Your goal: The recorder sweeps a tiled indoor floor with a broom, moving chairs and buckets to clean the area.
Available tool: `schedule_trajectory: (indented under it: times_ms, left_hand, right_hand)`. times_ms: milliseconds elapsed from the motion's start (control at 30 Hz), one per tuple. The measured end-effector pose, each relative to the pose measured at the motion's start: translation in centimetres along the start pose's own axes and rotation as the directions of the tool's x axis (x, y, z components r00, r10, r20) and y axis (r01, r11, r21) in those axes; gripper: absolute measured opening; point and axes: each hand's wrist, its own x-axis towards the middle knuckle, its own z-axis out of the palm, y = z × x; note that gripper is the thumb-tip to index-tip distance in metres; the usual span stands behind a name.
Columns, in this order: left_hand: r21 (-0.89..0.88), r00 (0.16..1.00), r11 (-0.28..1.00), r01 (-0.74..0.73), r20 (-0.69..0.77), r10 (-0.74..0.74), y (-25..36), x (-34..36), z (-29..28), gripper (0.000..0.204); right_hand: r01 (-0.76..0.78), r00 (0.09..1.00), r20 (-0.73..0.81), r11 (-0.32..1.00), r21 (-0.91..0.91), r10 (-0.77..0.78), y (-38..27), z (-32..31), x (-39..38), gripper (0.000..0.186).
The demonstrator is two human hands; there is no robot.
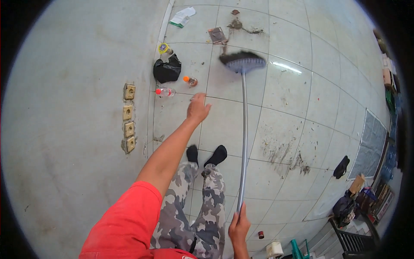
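Note:
My right hand [239, 225] grips the grey handle of a broom [245, 142], near its lower end in the picture. The broom's pale, ribbed head with dark bristles is farther ahead on the tiled floor, slightly blurred. My left hand [199, 108] reaches forward over the tiles, its thumb apart from the fingers and nothing plainly in it. Nearest to it are a small bottle with an orange cap [190, 81] and a clear bottle with a red cap [165, 91], both lying down. Beyond them, a black plastic bag [167, 69] rests by the wall.
Several sockets [129, 114] line the left wall. Crumpled paper [183, 17], a flat brownish packet [217, 35] and dirt [241, 26] lie ahead. Dark smears [284, 153] mark the tiles at right, near a black sandal [341, 167], a grey mat [368, 144] and a dark chair [353, 239].

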Motion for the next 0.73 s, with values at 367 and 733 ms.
schedule_trajectory:
  times_ms: [367, 733]
  left_hand:
    - [0.080, 0.873, 0.874, 0.479, -0.146, -0.465, -11.2, 10.8, 2.4, 0.068]
    - [0.119, 0.908, 0.906, 0.405, 0.065, -0.414, -15.5, 12.8, 4.0, 0.054]
  right_hand:
    - [-0.061, 0.997, 0.044, 0.992, -0.109, 0.066, -2.8, 6.0, 7.8, 0.042]
    - [0.070, 0.992, -0.116, 0.989, 0.133, -0.054, -14.5, 11.0, 26.4, 0.043]
